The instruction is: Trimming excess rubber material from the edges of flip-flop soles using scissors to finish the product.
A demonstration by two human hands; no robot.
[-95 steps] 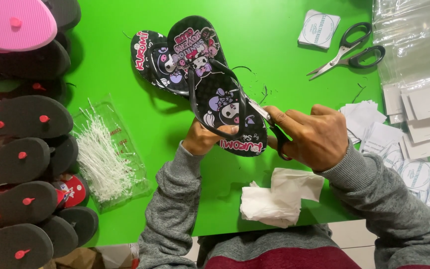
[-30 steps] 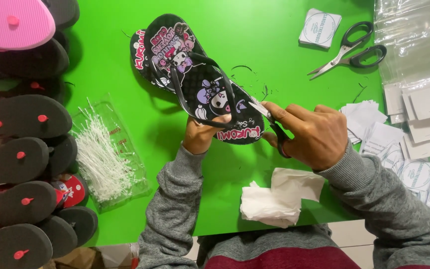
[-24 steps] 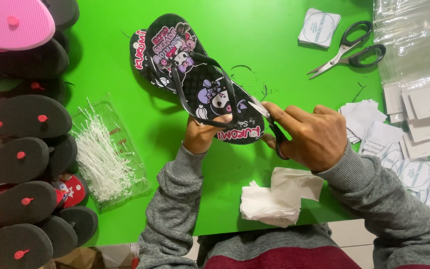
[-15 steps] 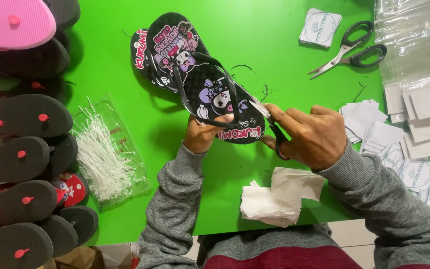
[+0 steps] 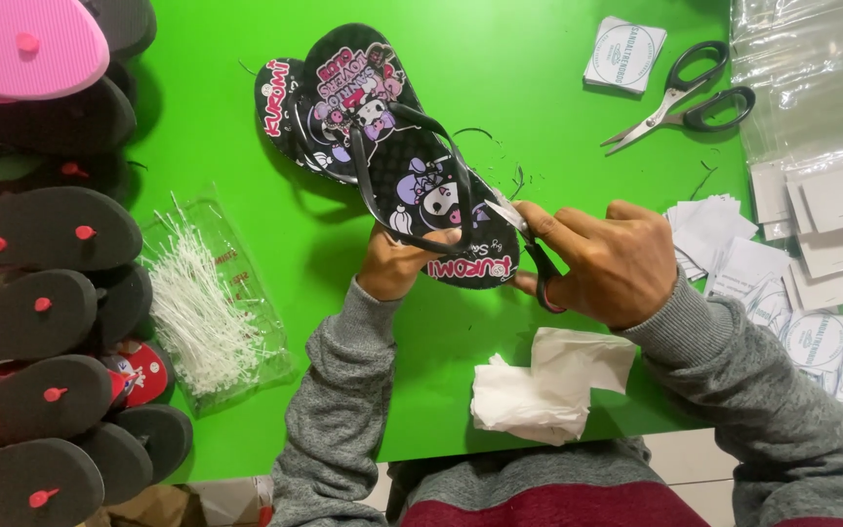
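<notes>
My left hand (image 5: 404,263) grips the heel end of a black flip-flop (image 5: 431,190) printed with cartoon figures, holding it above the green table (image 5: 500,59). My right hand (image 5: 602,262) is closed on a small pair of scissors (image 5: 529,244), its blades at the flip-flop's right edge near the strap. A second matching flip-flop (image 5: 290,107) lies on the table under and behind the held one.
Stacked flip-flops with red plugs (image 5: 41,322) line the left edge. A clear bag of white plastic ties (image 5: 202,307) lies beside them. A white cloth (image 5: 548,381) sits near my body. Black-handled scissors (image 5: 685,98), paper labels (image 5: 734,254) and clear bags (image 5: 812,78) are at right.
The held flip-flop has turned and shifted slightly, its toe end now over the second flip-flop. Both hands stay in nearly the same place.
</notes>
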